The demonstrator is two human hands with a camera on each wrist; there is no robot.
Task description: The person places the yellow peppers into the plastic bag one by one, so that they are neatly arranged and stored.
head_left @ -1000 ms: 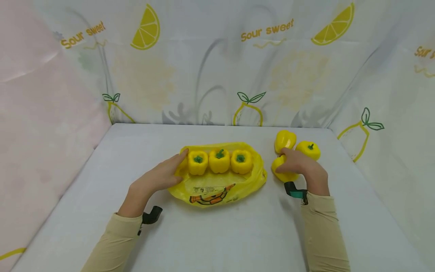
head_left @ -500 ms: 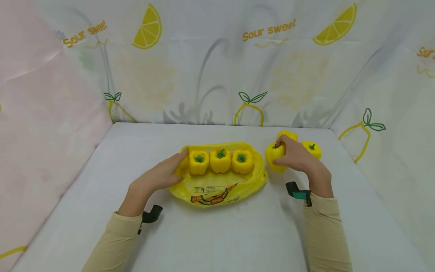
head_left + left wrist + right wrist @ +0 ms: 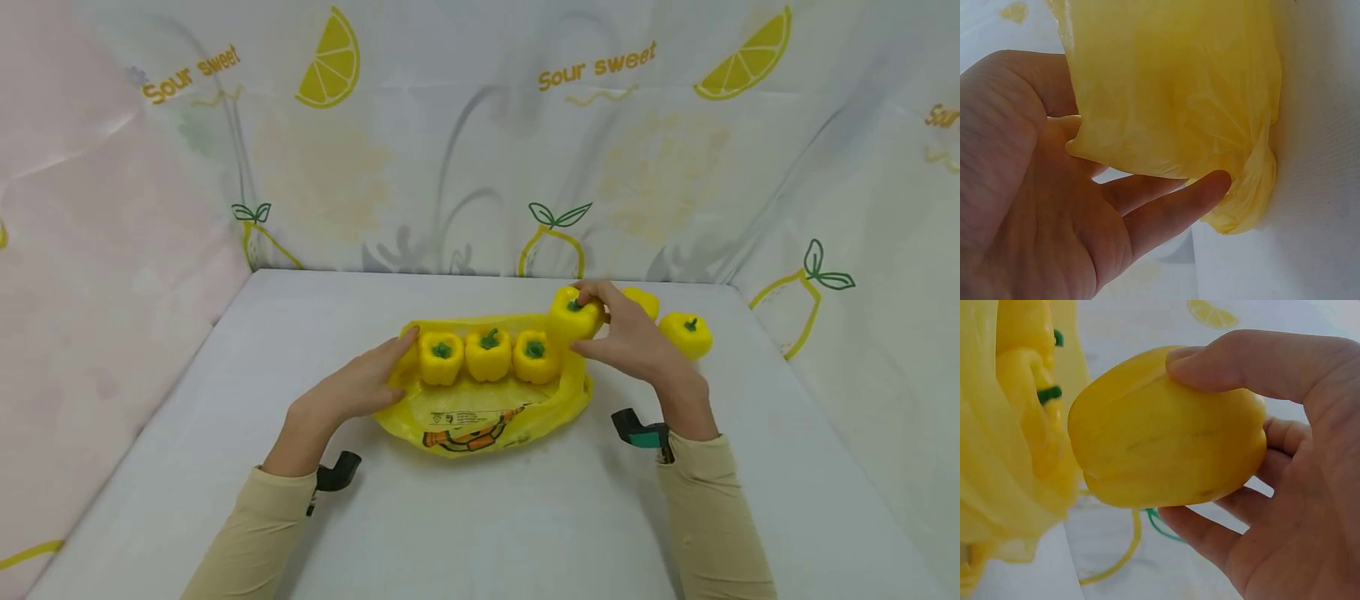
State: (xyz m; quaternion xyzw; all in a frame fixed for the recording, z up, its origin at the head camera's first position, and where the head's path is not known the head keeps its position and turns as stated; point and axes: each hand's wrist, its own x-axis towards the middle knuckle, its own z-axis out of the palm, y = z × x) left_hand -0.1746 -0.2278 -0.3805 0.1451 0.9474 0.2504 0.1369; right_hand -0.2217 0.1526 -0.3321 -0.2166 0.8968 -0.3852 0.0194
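Note:
A yellow plastic bag lies on the table with its mouth facing up. Three yellow bell peppers, among them one in the middle, stand in a row in it, green stems upward. At the bag's left rim is my left hand, thumb and fingers spread; in the left wrist view the film hides some fingertips, and one finger reaches straight along the outside. My right hand grips another yellow bell pepper between thumb and fingers, raised over the bag's right rim. That pepper fills the right wrist view's middle.
Two more yellow bell peppers sit at the back right: one upright, the other partly behind my right hand. Beneath everything is a white table. A lemon-printed cloth hangs behind its back edge.
My right hand has lifted a bell pepper from the group at the right and carried it left to the bag's right rim. The left hand has stayed at the bag's left side.

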